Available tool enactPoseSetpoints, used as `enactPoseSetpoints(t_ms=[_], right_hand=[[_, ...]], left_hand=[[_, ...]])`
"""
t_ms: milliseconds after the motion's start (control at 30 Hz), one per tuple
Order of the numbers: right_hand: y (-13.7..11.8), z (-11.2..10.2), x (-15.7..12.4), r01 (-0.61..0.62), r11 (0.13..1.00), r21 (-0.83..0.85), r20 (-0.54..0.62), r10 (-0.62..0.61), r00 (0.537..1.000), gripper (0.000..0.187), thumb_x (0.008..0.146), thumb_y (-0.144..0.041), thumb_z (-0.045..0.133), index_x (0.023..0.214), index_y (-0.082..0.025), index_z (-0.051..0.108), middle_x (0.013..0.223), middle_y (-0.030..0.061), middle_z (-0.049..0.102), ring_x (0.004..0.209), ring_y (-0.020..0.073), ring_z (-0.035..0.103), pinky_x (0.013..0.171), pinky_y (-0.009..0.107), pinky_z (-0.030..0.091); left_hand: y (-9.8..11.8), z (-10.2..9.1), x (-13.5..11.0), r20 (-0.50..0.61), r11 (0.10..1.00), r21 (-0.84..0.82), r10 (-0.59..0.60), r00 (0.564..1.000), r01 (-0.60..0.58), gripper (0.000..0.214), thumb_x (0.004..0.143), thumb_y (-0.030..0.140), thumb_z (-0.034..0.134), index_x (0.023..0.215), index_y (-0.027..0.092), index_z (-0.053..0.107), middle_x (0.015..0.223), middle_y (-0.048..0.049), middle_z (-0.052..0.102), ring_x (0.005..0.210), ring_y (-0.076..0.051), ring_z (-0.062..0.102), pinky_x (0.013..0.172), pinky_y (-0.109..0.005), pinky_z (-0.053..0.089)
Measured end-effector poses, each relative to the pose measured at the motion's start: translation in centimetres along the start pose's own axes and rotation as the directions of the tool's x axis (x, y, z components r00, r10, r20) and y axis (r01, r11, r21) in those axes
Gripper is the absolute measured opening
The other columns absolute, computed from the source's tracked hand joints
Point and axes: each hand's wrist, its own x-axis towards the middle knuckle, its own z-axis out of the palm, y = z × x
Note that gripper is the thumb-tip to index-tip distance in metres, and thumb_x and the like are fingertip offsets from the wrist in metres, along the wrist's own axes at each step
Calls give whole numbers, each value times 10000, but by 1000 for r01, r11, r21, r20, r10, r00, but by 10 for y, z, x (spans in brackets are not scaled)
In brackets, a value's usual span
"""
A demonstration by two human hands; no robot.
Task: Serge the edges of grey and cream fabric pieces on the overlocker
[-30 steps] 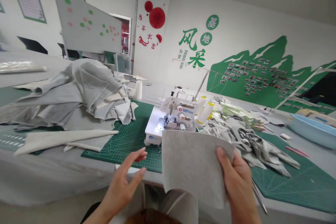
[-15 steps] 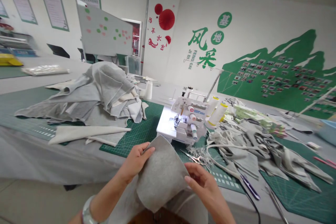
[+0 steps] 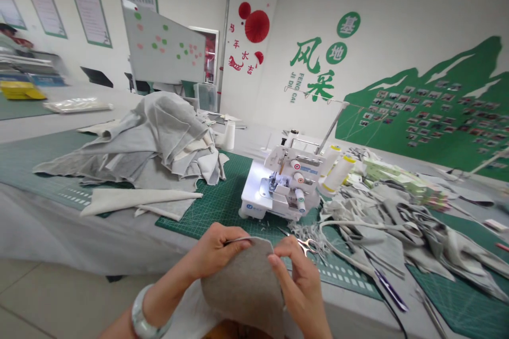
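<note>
A grey felt piece (image 3: 246,288), folded over, is held low in front of me at the table's near edge. My left hand (image 3: 217,251) pinches its upper left edge with fingers curled round it. My right hand (image 3: 296,275) grips the upper right edge, thumb pressed on the fabric. A bracelet shows on my left wrist. Just beyond the hands stands a small white overlock sewing machine (image 3: 278,190) on a green cutting mat (image 3: 214,201). Small scissors (image 3: 304,243) lie on the mat right of my hands.
A large heap of grey fabric (image 3: 151,140) covers the table's left. Cut grey pieces and strips (image 3: 401,228) spread on the right. Thread cones (image 3: 338,169) stand beside the machine. A whiteboard (image 3: 163,47) leans at the back wall.
The felt piece was flat in my right hand alone; my left hand has taken hold too, and the piece is now folded and lowered closer to me. The view shifted left.
</note>
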Motion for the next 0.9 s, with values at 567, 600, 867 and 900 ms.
enactPoseSetpoints(t_ms=[567, 600, 867, 900], right_hand=[[39, 21, 56, -353, 930, -104, -184, 331, 926, 377, 887, -498, 449, 691, -190, 539, 611, -19, 550, 577, 139, 500, 547, 233, 358], [42, 21, 62, -357, 925, -129, -206, 328, 922, 358, 881, -491, 464, 715, -187, 554, 624, -8, 581, 588, 151, 529, 565, 242, 370], [48, 23, 72, -257, 873, -414, -219, 178, 959, 357, 929, -418, 388, 1075, -180, 610, 840, 62, 700, 702, 199, 654, 643, 280, 443], [47, 24, 70, -222, 871, -439, -182, 155, 971, 375, 939, -403, 366, 1101, -186, 626, 915, 78, 707, 772, 206, 665, 684, 286, 458]], left_hand=[[-7, -40, 75, -162, 972, 160, -148, 976, 174, 256, 821, 346, 559, 793, 146, 717, 794, -20, 716, 784, -173, 627, 725, -231, 430], [-10, -42, 85, -156, 969, 171, -152, 976, 178, 263, 815, 351, 559, 790, 143, 718, 791, -24, 717, 785, -180, 628, 724, -239, 429], [-39, -50, 131, -92, 943, 213, -241, 966, 256, 244, 705, 364, 637, 736, 129, 696, 772, -41, 707, 790, -204, 625, 722, -265, 427], [-41, -52, 132, -87, 942, 210, -250, 964, 263, 239, 702, 365, 641, 733, 133, 688, 769, -37, 703, 790, -201, 623, 722, -266, 429]])
